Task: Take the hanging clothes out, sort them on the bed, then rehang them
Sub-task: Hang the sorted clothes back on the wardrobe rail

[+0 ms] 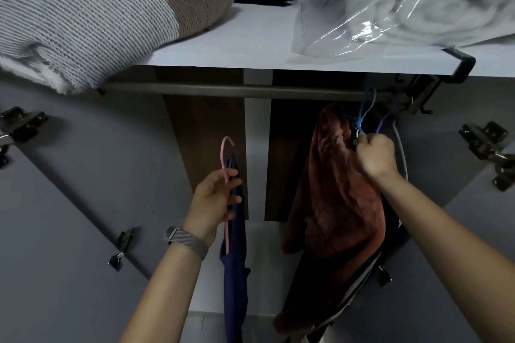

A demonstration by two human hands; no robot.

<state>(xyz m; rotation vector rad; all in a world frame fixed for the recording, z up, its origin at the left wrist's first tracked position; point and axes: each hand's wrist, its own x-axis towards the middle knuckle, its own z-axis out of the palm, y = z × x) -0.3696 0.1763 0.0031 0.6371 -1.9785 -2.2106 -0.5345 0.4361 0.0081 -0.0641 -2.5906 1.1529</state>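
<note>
Both my hands are inside the open wardrobe, each on a hanger.

On the shelf [245, 36] above lie a knitted blanket [83, 17] and bedding in a clear plastic bag [418, 0]; I can read no writing anywhere. A rust-brown fleece garment [334, 189] hangs from the rail [223, 89], and my right hand [374, 156] is clenched around the blue hanger hooks [365, 111] beside it. My left hand [214, 200] holds a pink hanger [225, 159] carrying a navy garment [235, 273], off the rail.
</note>
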